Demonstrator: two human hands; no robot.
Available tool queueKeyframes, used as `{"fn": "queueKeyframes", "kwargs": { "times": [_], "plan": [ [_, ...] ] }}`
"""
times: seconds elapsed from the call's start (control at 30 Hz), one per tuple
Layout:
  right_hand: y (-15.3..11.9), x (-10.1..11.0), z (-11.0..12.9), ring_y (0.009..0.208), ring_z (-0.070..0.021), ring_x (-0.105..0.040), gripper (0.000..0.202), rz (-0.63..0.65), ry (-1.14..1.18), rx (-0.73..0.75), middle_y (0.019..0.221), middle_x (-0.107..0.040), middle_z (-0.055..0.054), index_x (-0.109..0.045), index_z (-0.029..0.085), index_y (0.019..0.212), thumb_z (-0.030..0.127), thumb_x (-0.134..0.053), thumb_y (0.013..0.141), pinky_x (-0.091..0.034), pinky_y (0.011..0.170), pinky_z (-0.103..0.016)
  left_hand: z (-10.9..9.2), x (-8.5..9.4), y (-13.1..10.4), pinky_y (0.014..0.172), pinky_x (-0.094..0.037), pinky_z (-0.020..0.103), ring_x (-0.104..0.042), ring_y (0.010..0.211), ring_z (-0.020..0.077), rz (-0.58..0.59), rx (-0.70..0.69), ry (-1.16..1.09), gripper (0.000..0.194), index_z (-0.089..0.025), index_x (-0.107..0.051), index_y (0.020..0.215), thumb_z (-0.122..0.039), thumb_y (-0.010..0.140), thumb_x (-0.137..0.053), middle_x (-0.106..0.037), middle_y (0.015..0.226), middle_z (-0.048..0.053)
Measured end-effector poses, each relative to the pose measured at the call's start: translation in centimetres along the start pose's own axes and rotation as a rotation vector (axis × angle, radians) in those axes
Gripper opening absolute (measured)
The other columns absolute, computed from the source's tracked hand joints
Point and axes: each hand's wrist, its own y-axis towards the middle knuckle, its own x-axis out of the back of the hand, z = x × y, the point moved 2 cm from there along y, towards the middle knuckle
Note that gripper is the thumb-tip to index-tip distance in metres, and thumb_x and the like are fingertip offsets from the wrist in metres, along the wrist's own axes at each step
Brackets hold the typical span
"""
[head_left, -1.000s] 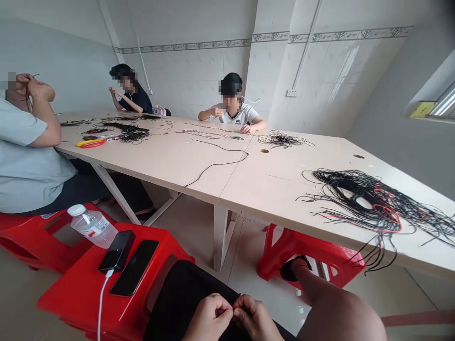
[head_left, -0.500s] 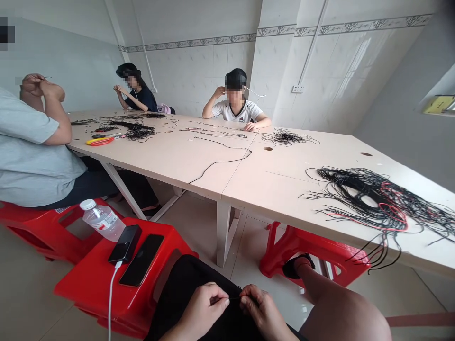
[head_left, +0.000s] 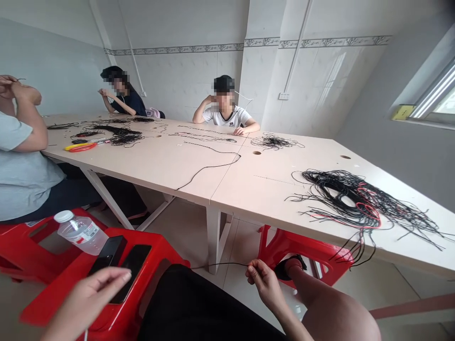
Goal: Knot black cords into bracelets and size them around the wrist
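Observation:
My right hand, in front of the table edge, pinches a thin black cord between thumb and fingers. From there the cord runs left, and its far part fades out over the red stool. My left hand is at the lower left, slightly blurred, above the stool and the phone. Its thumb and fingers are pressed together, and I cannot make out whether the cord reaches them. Black trousers show between the two hands.
A red stool bears a bottle, a black device and a phone. On the table lie black-and-red cord bundles, a loose cord and yellow-and-red-handled tools. Three people sit around it.
My hands were close together over my lap with the cord between them. The left has swung far left, the right has risen slightly, and more cord shows. The view has shifted right.

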Motion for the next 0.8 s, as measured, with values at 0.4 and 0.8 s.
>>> {"fn": "queueKeyframes", "kwargs": {
  "times": [0.4, 0.8],
  "plan": [
    [0.0, 2.8, -5.5, 0.050, -0.0123, -0.048, 0.049, -0.217, -0.011, -0.159, 0.061, -0.055, -0.001, -0.052, 0.018, 0.071, 0.065, -0.063, 0.064, -0.041, 0.051, -0.027, 2.8, -6.7, -2.7, 0.076, -0.051, 0.025, -0.065, 0.086, 0.0219, 0.415, 0.103, -0.106, 0.037, -0.022, -0.068, 0.080, -0.056, 0.073, -0.057, -0.070, 0.081, 0.003],
    [0.1, 3.4, -6.6, 0.049, -0.0120, -0.045, 0.039, -0.305, -0.081, -0.137, 0.058, -0.052, 0.000, -0.049, 0.020, 0.067, 0.057, -0.059, 0.069, -0.038, 0.049, -0.026, 2.7, -9.2, -2.2, 0.077, -0.049, 0.027, -0.063, 0.084, 0.0220, 0.510, 0.030, -0.048, 0.035, -0.020, -0.068, 0.079, -0.053, 0.077, -0.053, -0.066, 0.079, 0.004]
  ]
}}
